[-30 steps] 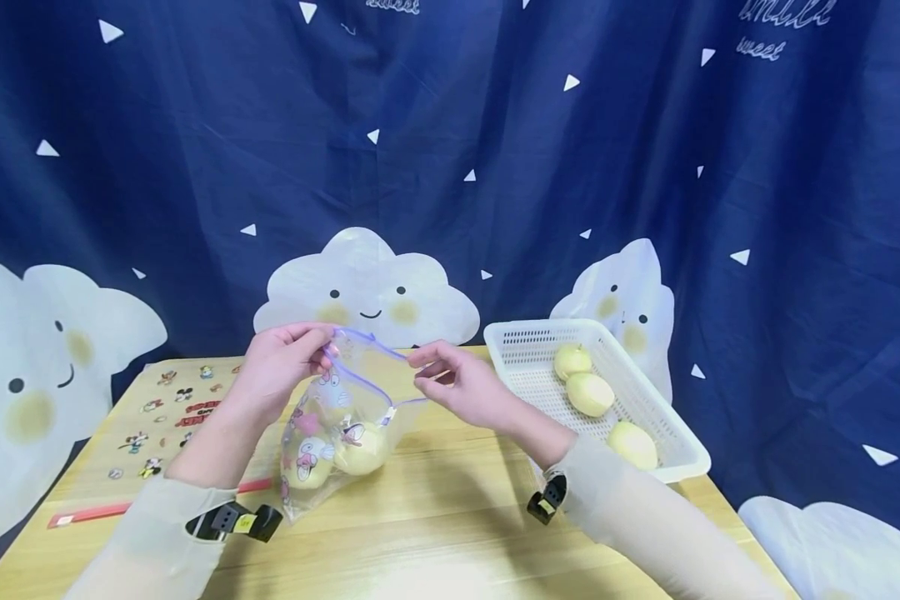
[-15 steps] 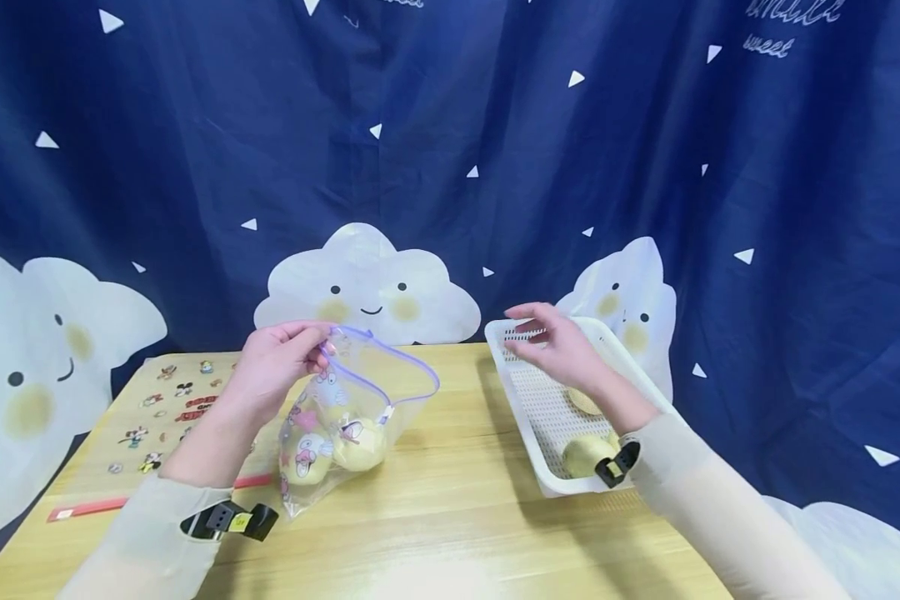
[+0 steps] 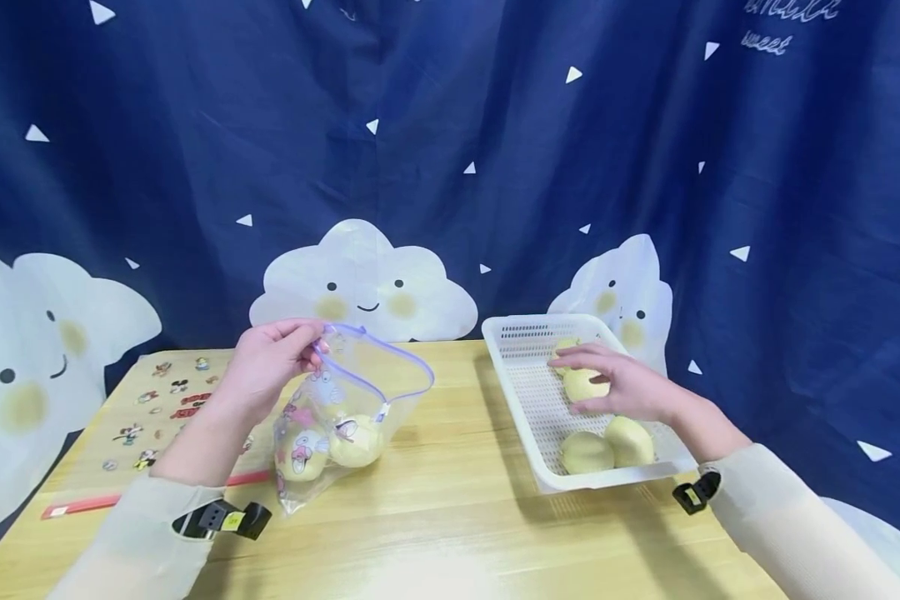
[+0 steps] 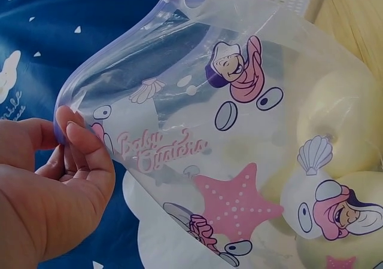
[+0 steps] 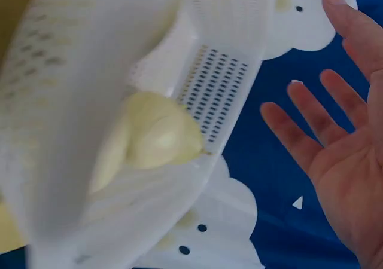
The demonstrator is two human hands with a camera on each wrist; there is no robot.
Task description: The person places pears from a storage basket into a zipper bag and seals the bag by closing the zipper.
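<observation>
My left hand (image 3: 273,362) pinches one corner of the mouth of a clear zip bag (image 4: 179,101) with a purple slider zip and cartoon prints. The bag's mouth gapes toward the right, and its bottom hangs at the tabletop. Inside lie pale yellow pears (image 3: 356,442). Over the white plastic basket (image 3: 520,429), my right hand (image 3: 630,387) has its fingers spread, with nothing held. It overlaps a pear (image 3: 585,387) in the head view. Two more pears (image 3: 630,442) sit at the basket's near end, and another is partly hidden behind the fingers.
A printed mat (image 3: 172,400) covers the table's left side, with a red strip (image 3: 82,506) along its front. The wooden table (image 3: 435,500) ends at a dark blue curtain (image 3: 450,125) with white clouds.
My right hand has let go of the bag's mouth and moved right, over the basket. My left hand keeps its pinch on the bag in about the same spot.
</observation>
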